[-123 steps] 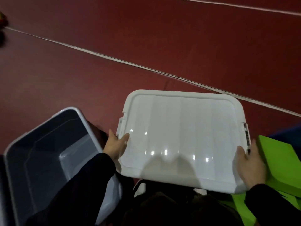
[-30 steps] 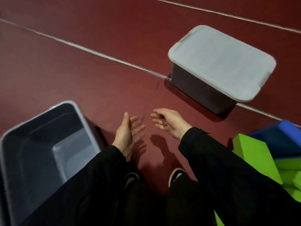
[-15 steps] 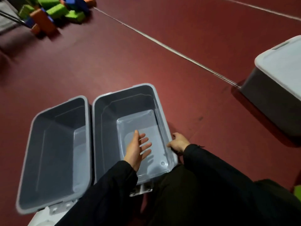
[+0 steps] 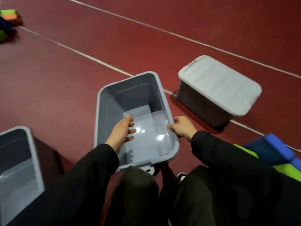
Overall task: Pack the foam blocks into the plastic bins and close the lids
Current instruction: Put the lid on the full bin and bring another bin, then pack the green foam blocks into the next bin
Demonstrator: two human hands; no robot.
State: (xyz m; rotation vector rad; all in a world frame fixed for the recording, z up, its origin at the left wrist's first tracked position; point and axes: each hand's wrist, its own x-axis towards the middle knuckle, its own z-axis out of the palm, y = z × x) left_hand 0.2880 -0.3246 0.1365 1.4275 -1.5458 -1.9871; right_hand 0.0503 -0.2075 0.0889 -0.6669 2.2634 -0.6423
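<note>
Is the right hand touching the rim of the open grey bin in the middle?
Touching. In the head view the right hand lies on the right rim of the middle bin, fingertips curled over the edge.

- You knelt on a dark red rubbery floor (image 4: 65, 82) crossed by thin white painted lines (image 4: 91, 57).
- Your black trousers (image 4: 135, 198) and a black-and-white shoe (image 4: 180, 176) showed below.

Looks to me like an indoor sports hall or gym: I see dark red rubbery floor (image 4: 146, 38) w/ painted white lines (image 4: 179, 36) running across like court markings, plus bright foam blocks (image 4: 9, 14) scattered far left.
</note>
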